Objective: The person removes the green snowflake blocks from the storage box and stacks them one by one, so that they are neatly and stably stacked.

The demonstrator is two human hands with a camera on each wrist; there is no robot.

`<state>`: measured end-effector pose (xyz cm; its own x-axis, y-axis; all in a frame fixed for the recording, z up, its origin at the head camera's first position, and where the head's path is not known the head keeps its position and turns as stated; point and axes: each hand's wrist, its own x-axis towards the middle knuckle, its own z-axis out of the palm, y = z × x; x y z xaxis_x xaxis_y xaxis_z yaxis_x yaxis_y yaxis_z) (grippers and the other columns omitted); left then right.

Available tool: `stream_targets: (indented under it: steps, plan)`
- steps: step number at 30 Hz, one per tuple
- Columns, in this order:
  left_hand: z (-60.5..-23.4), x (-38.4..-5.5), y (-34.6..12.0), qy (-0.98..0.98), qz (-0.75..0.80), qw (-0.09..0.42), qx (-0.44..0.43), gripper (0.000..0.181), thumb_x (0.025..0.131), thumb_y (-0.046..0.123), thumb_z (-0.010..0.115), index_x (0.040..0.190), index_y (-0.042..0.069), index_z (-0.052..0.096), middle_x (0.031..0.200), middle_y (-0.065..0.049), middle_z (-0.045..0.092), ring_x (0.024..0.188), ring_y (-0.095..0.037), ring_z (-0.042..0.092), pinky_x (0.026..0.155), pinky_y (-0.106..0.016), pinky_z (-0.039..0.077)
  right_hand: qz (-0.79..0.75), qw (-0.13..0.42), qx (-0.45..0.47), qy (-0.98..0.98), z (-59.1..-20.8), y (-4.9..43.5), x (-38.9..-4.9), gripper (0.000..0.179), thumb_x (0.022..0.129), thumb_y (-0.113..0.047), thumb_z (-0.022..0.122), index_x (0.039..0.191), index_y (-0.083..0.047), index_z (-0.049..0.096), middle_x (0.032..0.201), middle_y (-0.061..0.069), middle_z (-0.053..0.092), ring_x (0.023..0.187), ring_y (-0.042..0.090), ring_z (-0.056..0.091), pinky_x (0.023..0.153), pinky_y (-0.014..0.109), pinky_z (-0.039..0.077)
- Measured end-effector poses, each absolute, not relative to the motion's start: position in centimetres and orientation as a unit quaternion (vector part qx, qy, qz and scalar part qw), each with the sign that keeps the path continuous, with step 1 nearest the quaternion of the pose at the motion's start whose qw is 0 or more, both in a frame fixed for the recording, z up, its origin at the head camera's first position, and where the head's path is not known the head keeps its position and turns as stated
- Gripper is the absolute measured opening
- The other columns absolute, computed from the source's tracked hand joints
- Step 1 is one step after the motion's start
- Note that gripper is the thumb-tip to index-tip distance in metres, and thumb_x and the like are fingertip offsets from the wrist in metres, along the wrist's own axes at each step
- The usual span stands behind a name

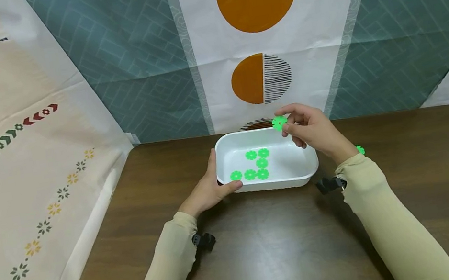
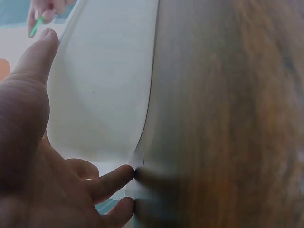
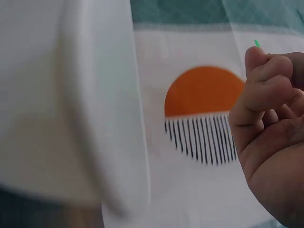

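Note:
A white rectangular tray (image 1: 292, 182) sits on the table, with several bright green notched plastic discs (image 1: 261, 163) lying flat inside. My left hand (image 1: 210, 188) holds the tray's left end, thumb on the front rim; in the left wrist view its fingers bend around the end near the tabletop. Above the tray's back right part, my right hand (image 1: 312, 129) pinches one green disc (image 1: 279, 123) between thumb and fingertips. Only a sliver of that disc shows in the right wrist view, past the curled fingers (image 3: 266, 80).
Another green disc (image 1: 360, 149) lies on the brown wooden table (image 1: 267, 249), right of the tray and partly hidden by my right wrist. A patterned curtain (image 1: 143, 65) hangs behind the table's far edge. Cream embroidered cloth (image 1: 18, 190) hangs along the left side.

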<state>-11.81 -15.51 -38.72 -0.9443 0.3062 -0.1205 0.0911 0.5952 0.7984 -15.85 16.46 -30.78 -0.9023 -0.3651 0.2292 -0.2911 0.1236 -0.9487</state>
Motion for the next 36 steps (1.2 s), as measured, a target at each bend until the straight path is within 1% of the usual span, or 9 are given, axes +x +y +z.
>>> stream_targets:
  steps: [4, 11, 14, 17, 23, 26, 30, 36]
  plan:
    - [-38.6, -11.7, -15.9, 0.881, 0.443, 0.119, 0.116, 0.126, 0.085, 0.056, 0.077, 0.159, 0.03, -0.021, 0.157, -0.016, 0.031, 0.109, -0.023, 0.059, 0.097, -0.043, 0.044, -0.63, 0.014, -0.201, 0.751, -30.8, 17.8, -16.2, 0.03, 0.1, -0.001, 0.06, 0.129, -0.005, 0.061, 0.086, 0.015, 0.064, 0.052, 0.022, 0.048, 0.048, 0.029, 0.043]
    - [-38.7, -11.5, -16.0, 0.879, 0.444, 0.124, 0.118, 0.127, 0.085, 0.057, 0.077, 0.157, 0.03, -0.024, 0.164, -0.014, 0.016, 0.117, -0.025, 0.054, 0.101, -0.044, 0.042, -0.651, -0.012, -0.153, 0.744, -30.8, 20.9, -16.3, 0.03, 0.1, -0.001, 0.061, 0.129, -0.01, 0.064, 0.083, 0.006, 0.068, 0.053, 0.017, 0.05, 0.049, 0.027, 0.042]
    - [-38.8, -11.6, -15.9, 0.88, 0.442, 0.121, 0.126, 0.126, 0.085, 0.056, 0.076, 0.157, 0.031, -0.024, 0.165, -0.013, 0.012, 0.12, -0.027, 0.053, 0.101, -0.045, 0.041, -0.645, -0.02, -0.124, 0.753, -31.0, 22.5, -16.1, 0.031, 0.101, -0.003, 0.06, 0.131, -0.011, 0.064, 0.083, 0.004, 0.069, 0.054, 0.017, 0.05, 0.049, 0.027, 0.043]
    - [-38.9, -11.7, -15.9, 0.882, 0.437, 0.115, 0.134, 0.123, 0.086, 0.054, 0.076, 0.159, 0.03, -0.02, 0.165, -0.014, 0.013, 0.122, -0.03, 0.051, 0.102, -0.046, 0.041, -0.633, -0.017, -0.092, 0.768, -31.4, 24.2, -15.8, 0.032, 0.102, -0.003, 0.059, 0.134, -0.008, 0.061, 0.083, 0.004, 0.069, 0.054, 0.016, 0.051, 0.05, 0.028, 0.044]
    - [-38.8, -11.9, -15.7, 0.887, 0.427, 0.112, 0.136, 0.118, 0.086, 0.053, 0.076, 0.162, 0.027, -0.01, 0.163, -0.014, 0.02, 0.121, -0.031, 0.05, 0.102, -0.048, 0.04, -0.618, 0.0, -0.046, 0.785, -32.8, 27.8, -15.3, 0.036, 0.102, -0.004, 0.058, 0.138, -0.003, 0.054, 0.084, 0.003, 0.07, 0.055, 0.015, 0.052, 0.05, 0.028, 0.046]
    - [-38.7, -12.0, -15.5, 0.888, 0.425, 0.113, 0.134, 0.118, 0.086, 0.055, 0.076, 0.162, 0.027, -0.01, 0.163, -0.015, 0.02, 0.122, -0.032, 0.049, 0.103, -0.049, 0.04, -0.611, 0.005, -0.048, 0.79, -33.8, 29.6, -15.0, 0.035, 0.102, -0.005, 0.059, 0.137, -0.002, 0.055, 0.085, 0.003, 0.071, 0.056, 0.016, 0.054, 0.052, 0.026, 0.048]
    - [-38.8, -12.0, -15.3, 0.89, 0.419, 0.114, 0.139, 0.119, 0.086, 0.056, 0.075, 0.162, 0.026, -0.011, 0.164, -0.015, 0.018, 0.125, -0.032, 0.046, 0.105, -0.05, 0.038, -0.614, 0.021, -0.041, 0.788, -35.1, 31.7, -14.6, 0.031, 0.103, -0.006, 0.058, 0.134, -0.005, 0.055, 0.086, 0.006, 0.071, 0.056, 0.015, 0.055, 0.053, 0.025, 0.049]
    - [-38.8, -12.0, -15.3, 0.891, 0.416, 0.112, 0.141, 0.119, 0.086, 0.056, 0.075, 0.162, 0.024, -0.01, 0.163, -0.016, 0.019, 0.126, -0.032, 0.046, 0.105, -0.05, 0.038, -0.606, 0.042, -0.026, 0.794, -37.0, 33.6, -14.6, 0.029, 0.104, -0.006, 0.056, 0.133, -0.006, 0.053, 0.086, 0.003, 0.071, 0.058, 0.014, 0.055, 0.054, 0.025, 0.049]
